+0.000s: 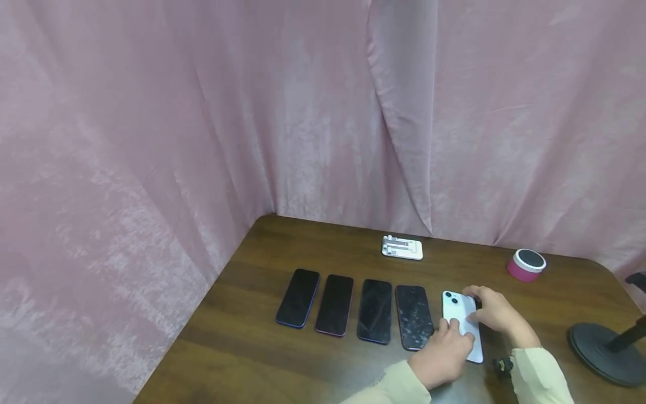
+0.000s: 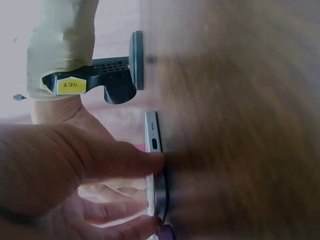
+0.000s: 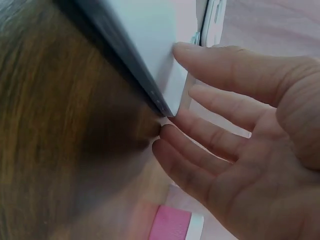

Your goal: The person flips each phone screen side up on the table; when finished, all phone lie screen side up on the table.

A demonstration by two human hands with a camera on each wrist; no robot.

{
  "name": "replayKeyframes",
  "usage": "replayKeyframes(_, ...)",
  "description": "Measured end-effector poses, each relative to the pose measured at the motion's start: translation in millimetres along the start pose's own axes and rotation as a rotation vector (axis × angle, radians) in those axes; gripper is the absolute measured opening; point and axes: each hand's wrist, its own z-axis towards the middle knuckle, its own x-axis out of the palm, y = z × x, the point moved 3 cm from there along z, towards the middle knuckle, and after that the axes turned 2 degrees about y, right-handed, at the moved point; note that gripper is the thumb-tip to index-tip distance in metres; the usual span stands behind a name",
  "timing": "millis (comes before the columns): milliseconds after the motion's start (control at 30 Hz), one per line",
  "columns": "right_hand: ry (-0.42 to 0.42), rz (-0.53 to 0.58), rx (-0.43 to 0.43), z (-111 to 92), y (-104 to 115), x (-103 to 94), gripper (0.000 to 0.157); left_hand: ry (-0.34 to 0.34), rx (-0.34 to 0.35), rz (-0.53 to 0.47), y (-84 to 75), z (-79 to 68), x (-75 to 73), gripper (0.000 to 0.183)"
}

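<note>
A pale smartphone (image 1: 471, 339) lies back side up at the right end of a row of phones, its two camera lenses at the far end. My left hand (image 1: 444, 350) grips its near left part; the thumb (image 2: 150, 162) is at the short edge with the charging port, in the left wrist view. At the far right corner is my right hand (image 1: 497, 311). Its thumb (image 3: 192, 52) touches the phone's back, while the other fingers extend loosely around the corner, in the right wrist view. Just left of my left hand lies a phone with a speckled dark screen (image 1: 415, 317).
Several more dark phones, such as the leftmost one (image 1: 298, 297), lie screen up to the left. A white folded stand (image 1: 402, 247) lies toward the back. Back right is a pink and white round device (image 1: 526, 266); a black round base (image 1: 605, 353) stands at the right edge.
</note>
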Motion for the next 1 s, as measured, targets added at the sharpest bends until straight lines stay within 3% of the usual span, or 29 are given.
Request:
replayKeyframes(133, 0.014, 0.026, 0.016, -0.1, -2.1, 2.9, 0.047, -0.018, -0.043, 0.0, 1.6, -0.8, 1.2, 0.031)
replayKeyframes(333, 0.047, 0.108, 0.02, -2.1, -2.5, -3.2, 0.047, -0.025, -0.028, -0.03, -0.7, -0.2, 0.2, 0.037)
replayKeyframes(533, 0.05, 0.264, 0.021, -14.4, -4.8, -11.9, 0.058, 0.031, -0.029, -0.115, -2.1, 1.3, 0.8, 0.049)
replayKeyframes(733, -0.025, 0.22, 0.004, -24.0, -1.9, -17.5, 0.057, 0.027, -0.002, -0.185, -1.2, 1.6, 1.5, 0.062)
replayKeyframes(800, -0.043, 0.212, 0.006, -24.8, 1.0, -20.3, 0.055, 0.036, 0.0, -0.248, 0.4, 2.5, 0.0, 0.065)
replayKeyframes(1000, -0.098, 0.14, -0.012, -22.0, 16.8, -26.1, 0.05, 0.062, -0.086, -0.482, 10.8, 6.8, -5.8, 0.073)
